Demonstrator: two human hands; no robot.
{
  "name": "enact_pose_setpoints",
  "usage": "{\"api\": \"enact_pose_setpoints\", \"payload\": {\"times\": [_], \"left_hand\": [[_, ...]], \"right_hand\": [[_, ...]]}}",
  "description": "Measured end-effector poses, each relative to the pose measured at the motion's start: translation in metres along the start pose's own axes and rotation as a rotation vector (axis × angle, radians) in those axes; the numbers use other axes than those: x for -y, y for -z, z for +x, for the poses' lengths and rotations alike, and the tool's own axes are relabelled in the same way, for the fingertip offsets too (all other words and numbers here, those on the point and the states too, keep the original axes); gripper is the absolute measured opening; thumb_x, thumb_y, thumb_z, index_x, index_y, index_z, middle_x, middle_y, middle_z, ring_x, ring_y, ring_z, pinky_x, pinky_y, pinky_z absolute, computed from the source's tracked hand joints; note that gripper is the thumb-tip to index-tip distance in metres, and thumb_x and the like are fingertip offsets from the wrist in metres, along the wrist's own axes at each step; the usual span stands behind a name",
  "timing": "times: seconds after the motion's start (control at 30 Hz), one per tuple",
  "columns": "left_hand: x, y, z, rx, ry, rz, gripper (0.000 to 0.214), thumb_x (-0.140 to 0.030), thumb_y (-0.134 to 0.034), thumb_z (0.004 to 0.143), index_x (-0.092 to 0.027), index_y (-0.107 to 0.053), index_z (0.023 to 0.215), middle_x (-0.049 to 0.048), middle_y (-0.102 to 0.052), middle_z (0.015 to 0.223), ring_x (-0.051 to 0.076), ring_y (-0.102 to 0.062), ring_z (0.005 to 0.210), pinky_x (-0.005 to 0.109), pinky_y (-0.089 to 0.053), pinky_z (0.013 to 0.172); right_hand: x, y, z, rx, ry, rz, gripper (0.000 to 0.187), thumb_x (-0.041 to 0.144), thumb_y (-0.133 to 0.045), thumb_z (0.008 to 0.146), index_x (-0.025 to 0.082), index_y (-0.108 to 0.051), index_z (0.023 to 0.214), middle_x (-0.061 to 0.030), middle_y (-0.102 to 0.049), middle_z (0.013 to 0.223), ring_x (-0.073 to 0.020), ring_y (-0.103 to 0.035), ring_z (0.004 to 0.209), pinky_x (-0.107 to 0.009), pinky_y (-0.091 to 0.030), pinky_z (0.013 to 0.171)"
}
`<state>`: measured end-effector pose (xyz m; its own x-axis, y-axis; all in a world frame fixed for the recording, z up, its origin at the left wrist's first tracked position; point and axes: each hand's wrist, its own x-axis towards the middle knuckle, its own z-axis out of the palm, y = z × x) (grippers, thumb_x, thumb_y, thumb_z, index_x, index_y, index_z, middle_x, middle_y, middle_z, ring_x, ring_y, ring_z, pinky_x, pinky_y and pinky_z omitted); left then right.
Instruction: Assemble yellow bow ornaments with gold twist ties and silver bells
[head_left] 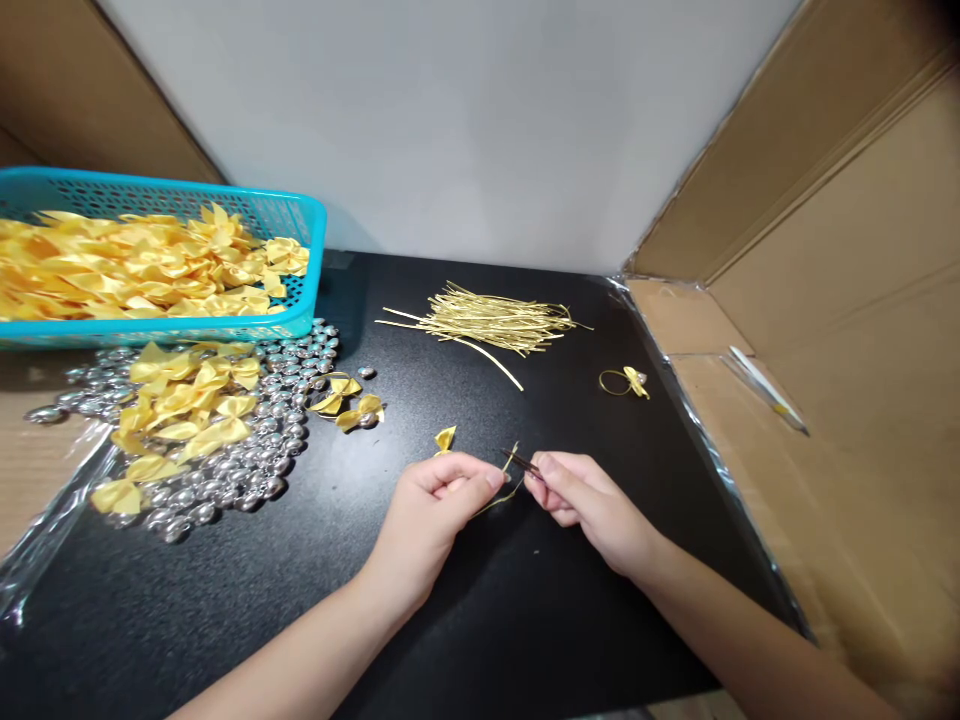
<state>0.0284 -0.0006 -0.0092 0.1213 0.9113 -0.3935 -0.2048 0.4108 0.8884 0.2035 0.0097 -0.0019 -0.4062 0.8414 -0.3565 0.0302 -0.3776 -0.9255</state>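
Gold wire is pinched between the fingers of the left hand, on the near side of the wire pile, with a yellow bow just beyond that hand; the fingers of the right hand close around a slim dark tool, its tips at the wire's end. This piece looks unfinished. Right of the pile lies a ring with a bow that seems complete. Much appears left: the pile itself and, left of it, a blue basket heaped with yellow bows, plus loose bows among silvery beads.
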Motion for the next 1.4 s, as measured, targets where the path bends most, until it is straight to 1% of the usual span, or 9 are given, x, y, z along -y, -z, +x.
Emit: {"api": "enact_pose_setpoints", "payload": {"times": [0.43,0.53,0.63,0.7,0.83,0.97,1.07,1.27,1.4], "left_hand": [[0.001,0.001,0.0,-0.017,0.015,-0.003,0.028,-0.042,-0.078,0.065,-0.015,-0.071,0.061,-0.0077,-0.036,0.043,0.006,-0.023,0.047,0.02,-0.019,0.046],[0.002,0.001,0.001,-0.027,0.022,0.004,0.029,-0.043,-0.078,0.065,-0.015,-0.072,0.062,-0.0073,-0.037,0.044,0.006,-0.023,0.047,0.021,-0.018,0.047],[0.003,0.002,0.001,-0.033,0.024,-0.001,0.028,-0.043,-0.078,0.065,-0.016,-0.072,0.062,-0.0077,-0.035,0.043,0.007,-0.023,0.047,0.021,-0.017,0.047],[0.003,0.002,0.002,-0.03,0.015,-0.009,0.027,-0.043,-0.078,0.066,-0.016,-0.072,0.063,-0.0076,-0.037,0.044,0.007,-0.023,0.047,0.021,-0.017,0.047],[0.004,0.003,0.002,-0.004,-0.034,-0.05,0.023,-0.041,-0.077,0.068,-0.019,-0.073,0.068,-0.005,-0.051,0.055,0.007,-0.028,0.049,0.021,-0.023,0.05],[0.005,0.005,0.004,0.067,-0.147,-0.087,0.021,-0.04,-0.077,0.072,-0.02,-0.074,0.068,-0.0034,-0.054,0.057,0.01,-0.043,0.056,0.023,-0.035,0.058],[0.002,0.008,0.006,0.073,-0.252,-0.116,0.021,-0.04,-0.078,0.072,-0.021,-0.073,0.065,-0.0011,-0.059,0.071,0.012,-0.05,0.069,0.023,-0.039,0.067],[-0.01,0.016,0.014,0.031,-0.309,-0.091,0.023,-0.043,-0.079,0.068,-0.02,-0.074,0.067,-0.0028,-0.055,0.065,0.009,-0.04,0.059,0.022,-0.033,0.057],[-0.022,0.012,0.013,0.076,-0.316,-0.019,0.02,-0.039,-0.077,0.071,-0.02,-0.076,0.07,-0.0041,-0.055,0.057,0.008,-0.037,0.053,0.022,-0.032,0.055]], "right_hand": [[0.001,0.004,0.0,-0.04,0.052,-0.018,0.052,0.063,-0.051,0.086,0.019,-0.041,0.059,0.0046,-0.034,0.059,-0.0077,-0.023,0.05,-0.023,-0.017,0.044],[0.003,0.019,0.003,-0.24,0.179,-0.216,0.047,0.057,-0.044,0.092,0.018,-0.052,0.068,0.0022,-0.043,0.062,-0.0095,-0.032,0.05,-0.023,-0.024,0.045],[0.002,0.042,0.012,-0.535,0.36,-0.686,0.03,0.043,-0.047,0.095,0.018,-0.062,0.1,-0.0008,-0.057,0.069,-0.0159,-0.054,0.062,-0.028,-0.04,0.061],[-0.001,0.056,0.02,-0.635,0.401,-0.918,0.027,0.04,-0.051,0.094,0.017,-0.06,0.105,-0.0039,-0.062,0.076,-0.0202,-0.061,0.071,-0.031,-0.044,0.066],[-0.009,0.075,0.035,-0.67,0.446,-1.012,0.02,0.035,-0.056,0.092,0.016,-0.062,0.091,-0.0106,-0.063,0.092,-0.0255,-0.061,0.084,-0.037,-0.047,0.075],[-0.014,0.081,0.042,-0.689,0.509,-1.068,0.018,0.034,-0.059,0.09,0.017,-0.066,0.089,-0.0107,-0.059,0.093,-0.0268,-0.056,0.088,-0.041,-0.046,0.083],[-0.017,0.082,0.045,-0.691,0.527,-1.076,0.018,0.033,-0.06,0.089,0.017,-0.068,0.091,-0.0094,-0.06,0.089,-0.0257,-0.056,0.085,-0.04,-0.047,0.081],[-0.018,0.084,0.048,-0.725,0.509,-1.055,0.014,0.03,-0.063,0.086,0.018,-0.069,0.09,-0.0095,-0.063,0.088,-0.0278,-0.057,0.087,-0.045,-0.045,0.084],[-0.009,0.075,0.04,-0.742,0.532,-0.998,0.017,0.031,-0.065,0.083,0.017,-0.068,0.092,-0.0133,-0.063,0.096,-0.0328,-0.055,0.098,-0.054,-0.041,0.09]]}}
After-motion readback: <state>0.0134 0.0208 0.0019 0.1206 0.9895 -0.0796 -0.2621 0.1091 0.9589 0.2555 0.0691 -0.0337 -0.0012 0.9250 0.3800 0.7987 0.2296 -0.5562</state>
